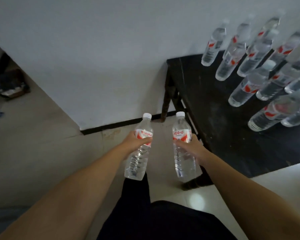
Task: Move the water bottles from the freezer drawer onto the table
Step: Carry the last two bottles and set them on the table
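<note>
Clear plastic water bottles, the left bottle (139, 149) and right bottle (183, 146), are being gripped mid-body by the left hand (135, 142) and right hand (191, 144), probably for upright placing on the black wooden table (215, 110).

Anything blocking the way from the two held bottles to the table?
Nothing visible. The left hand and right hand hold bottles over floor; the black table has bare surface near them, standing bottles farther right.

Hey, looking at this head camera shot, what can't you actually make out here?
- Freezer drawer: nowhere in the head view.
- Bottles on the table: the group runs off the right edge, so no count.
- Left hand and right hand: fingers hidden behind their bottles.
- Dark box on the floor: too blurred to identify.
</note>
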A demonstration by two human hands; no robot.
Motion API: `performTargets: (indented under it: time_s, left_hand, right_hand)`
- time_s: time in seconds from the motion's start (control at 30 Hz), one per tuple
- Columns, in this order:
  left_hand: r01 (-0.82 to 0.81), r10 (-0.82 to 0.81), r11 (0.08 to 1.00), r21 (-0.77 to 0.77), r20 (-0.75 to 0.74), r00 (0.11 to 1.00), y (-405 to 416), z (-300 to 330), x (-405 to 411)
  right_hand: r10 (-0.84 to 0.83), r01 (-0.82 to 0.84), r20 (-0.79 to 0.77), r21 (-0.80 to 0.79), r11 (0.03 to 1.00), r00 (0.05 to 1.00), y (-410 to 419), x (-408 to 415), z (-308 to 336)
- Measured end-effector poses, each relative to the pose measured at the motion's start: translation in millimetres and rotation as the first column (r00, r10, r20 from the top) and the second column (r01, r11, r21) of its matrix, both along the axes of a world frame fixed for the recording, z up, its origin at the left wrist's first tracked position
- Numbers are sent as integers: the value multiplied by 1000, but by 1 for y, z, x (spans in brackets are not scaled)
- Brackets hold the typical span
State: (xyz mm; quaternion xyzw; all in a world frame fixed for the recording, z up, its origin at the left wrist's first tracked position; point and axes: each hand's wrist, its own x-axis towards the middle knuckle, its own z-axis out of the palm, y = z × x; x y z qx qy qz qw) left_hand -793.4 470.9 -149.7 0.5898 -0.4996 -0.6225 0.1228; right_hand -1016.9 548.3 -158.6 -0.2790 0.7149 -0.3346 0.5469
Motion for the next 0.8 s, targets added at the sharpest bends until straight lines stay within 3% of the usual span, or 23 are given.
performTargets:
  time_s: [0.33, 0.53, 0.8]
  left_hand:
    - [174, -172, 981, -85, 34, 985, -221, 29, -41]
    - [263, -263, 957, -120, 15, 965, -284, 42, -109]
    - [307, -325, 909, -283, -16, 946, -356, 54, -226]
  right_hand:
    - [-303, 304, 37, -44, 952, 952, -162, -16, 24]
    - [-405, 406, 22, -96, 909, 914, -207, -53, 41]
    - [-587, 576, 11, -213, 789, 809, -255, -135, 55]
